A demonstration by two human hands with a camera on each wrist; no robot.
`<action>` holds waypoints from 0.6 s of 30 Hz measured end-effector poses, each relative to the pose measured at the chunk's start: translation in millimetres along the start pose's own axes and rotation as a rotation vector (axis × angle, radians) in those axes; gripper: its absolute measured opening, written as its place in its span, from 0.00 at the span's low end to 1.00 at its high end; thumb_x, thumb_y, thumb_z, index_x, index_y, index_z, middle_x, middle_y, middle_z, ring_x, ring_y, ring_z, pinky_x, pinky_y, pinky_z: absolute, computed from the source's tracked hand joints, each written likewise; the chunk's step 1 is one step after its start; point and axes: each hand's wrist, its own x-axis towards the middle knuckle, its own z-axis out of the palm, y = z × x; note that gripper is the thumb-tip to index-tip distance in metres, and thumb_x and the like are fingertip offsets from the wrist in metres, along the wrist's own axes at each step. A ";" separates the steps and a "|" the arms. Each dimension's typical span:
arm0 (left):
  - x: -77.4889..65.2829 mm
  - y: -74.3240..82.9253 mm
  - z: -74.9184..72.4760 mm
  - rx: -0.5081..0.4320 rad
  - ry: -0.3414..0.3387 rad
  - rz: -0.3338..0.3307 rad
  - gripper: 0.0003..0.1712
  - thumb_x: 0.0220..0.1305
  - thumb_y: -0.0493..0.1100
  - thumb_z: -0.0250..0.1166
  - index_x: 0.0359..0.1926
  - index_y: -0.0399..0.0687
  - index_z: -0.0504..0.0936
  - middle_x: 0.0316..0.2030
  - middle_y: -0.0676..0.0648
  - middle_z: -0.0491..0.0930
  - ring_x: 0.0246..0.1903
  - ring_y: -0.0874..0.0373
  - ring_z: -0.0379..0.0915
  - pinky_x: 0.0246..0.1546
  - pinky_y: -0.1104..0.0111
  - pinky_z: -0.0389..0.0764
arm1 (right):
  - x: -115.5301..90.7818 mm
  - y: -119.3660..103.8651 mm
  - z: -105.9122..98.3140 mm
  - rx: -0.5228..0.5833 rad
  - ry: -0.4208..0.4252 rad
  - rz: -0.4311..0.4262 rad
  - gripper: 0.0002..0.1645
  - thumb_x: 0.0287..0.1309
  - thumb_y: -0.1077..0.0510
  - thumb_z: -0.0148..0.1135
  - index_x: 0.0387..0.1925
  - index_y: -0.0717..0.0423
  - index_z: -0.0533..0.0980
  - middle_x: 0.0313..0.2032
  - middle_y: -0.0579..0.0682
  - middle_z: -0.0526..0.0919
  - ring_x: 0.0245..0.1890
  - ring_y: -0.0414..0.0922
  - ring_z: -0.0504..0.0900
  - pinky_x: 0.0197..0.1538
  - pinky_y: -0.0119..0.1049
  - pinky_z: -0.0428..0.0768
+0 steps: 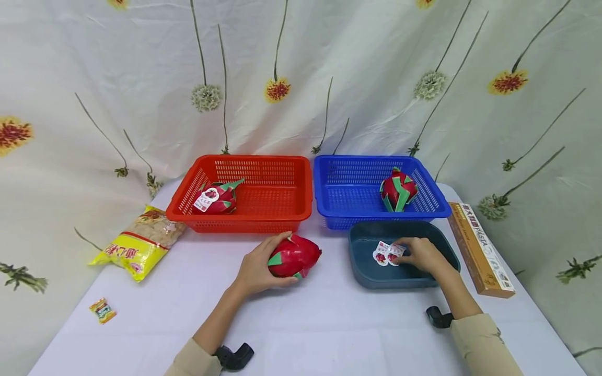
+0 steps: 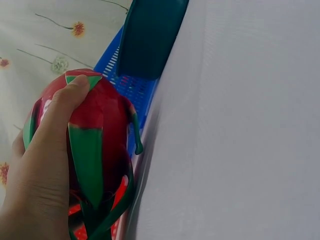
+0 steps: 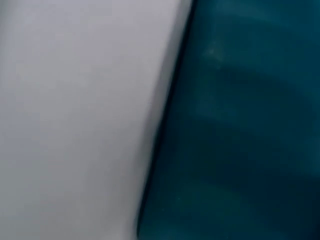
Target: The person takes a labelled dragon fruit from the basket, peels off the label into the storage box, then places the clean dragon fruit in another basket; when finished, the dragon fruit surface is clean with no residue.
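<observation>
Yellow bag (image 1: 141, 243) is lying at left, pink Chinese characters showing. Red basket (image 1: 244, 226) is holding a labelled dragon fruit (image 1: 221, 203), small print too fine to read. Left hand (image 1: 256, 269) is gripping a second dragon fruit (image 1: 297, 256) just in front. Right hand (image 1: 425, 256) is pinching a fruit-picture label (image 1: 394, 253) inside the teal tray (image 1: 376, 281), another label (image 1: 380, 254) lying just beside. Long box (image 1: 481, 249) is displaying "PASTA" and Chinese characters.

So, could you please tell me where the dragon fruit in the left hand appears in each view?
Head: the dragon fruit is below centre, in the left hand.
Left wrist: large, left of centre, partly behind the hand.
Right wrist: not in it.
Shared landmark: the dark teal tray, seen in all three views.
</observation>
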 end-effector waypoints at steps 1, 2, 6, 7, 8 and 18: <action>0.1 -0.1 0.1 0.000 -0.001 -0.001 0.55 0.36 0.69 0.70 0.67 0.71 0.56 0.56 0.55 0.68 0.52 0.57 0.66 0.38 0.61 0.80 | 0.2 0.2 0.1 -0.013 -0.012 -0.007 0.26 0.47 0.54 0.70 0.47 0.64 0.78 0.39 0.63 0.81 0.35 0.53 0.77 0.43 0.48 0.78; 0.1 -0.2 0.0 -0.002 -0.002 -0.001 0.55 0.37 0.69 0.70 0.67 0.70 0.56 0.56 0.55 0.68 0.52 0.57 0.66 0.38 0.61 0.80 | 0.3 0.3 0.2 -0.023 -0.026 -0.013 0.27 0.47 0.53 0.70 0.48 0.64 0.77 0.44 0.65 0.79 0.40 0.56 0.78 0.47 0.51 0.76; -0.2 0.3 -0.5 -0.004 -0.009 -0.005 0.55 0.37 0.69 0.70 0.67 0.70 0.56 0.57 0.55 0.67 0.53 0.57 0.66 0.38 0.61 0.80 | 0.3 0.4 0.1 -0.011 -0.081 -0.023 0.30 0.50 0.54 0.68 0.52 0.66 0.74 0.51 0.68 0.74 0.52 0.63 0.73 0.52 0.56 0.71; -0.2 0.4 -0.4 -0.001 -0.008 -0.005 0.55 0.37 0.69 0.70 0.67 0.70 0.56 0.57 0.55 0.67 0.53 0.57 0.66 0.38 0.61 0.80 | 0.2 0.7 0.0 -0.004 -0.090 -0.027 0.30 0.51 0.54 0.67 0.53 0.67 0.74 0.52 0.68 0.74 0.52 0.64 0.72 0.52 0.56 0.70; -0.4 0.5 -0.3 0.001 -0.006 -0.005 0.55 0.37 0.69 0.70 0.67 0.70 0.56 0.57 0.55 0.67 0.53 0.57 0.66 0.38 0.61 0.80 | 0.2 1.0 -0.1 0.006 -0.098 -0.033 0.31 0.51 0.54 0.67 0.54 0.67 0.73 0.52 0.68 0.73 0.54 0.64 0.71 0.52 0.56 0.70; -0.3 2.7 -1.0 0.003 0.005 0.000 0.55 0.36 0.69 0.70 0.67 0.69 0.57 0.56 0.55 0.68 0.52 0.56 0.66 0.37 0.60 0.80 | -1.1 1.1 -1.9 -0.041 -0.123 0.022 0.41 0.50 0.48 0.67 0.61 0.67 0.65 0.43 0.69 0.77 0.32 0.51 0.76 0.44 0.48 0.78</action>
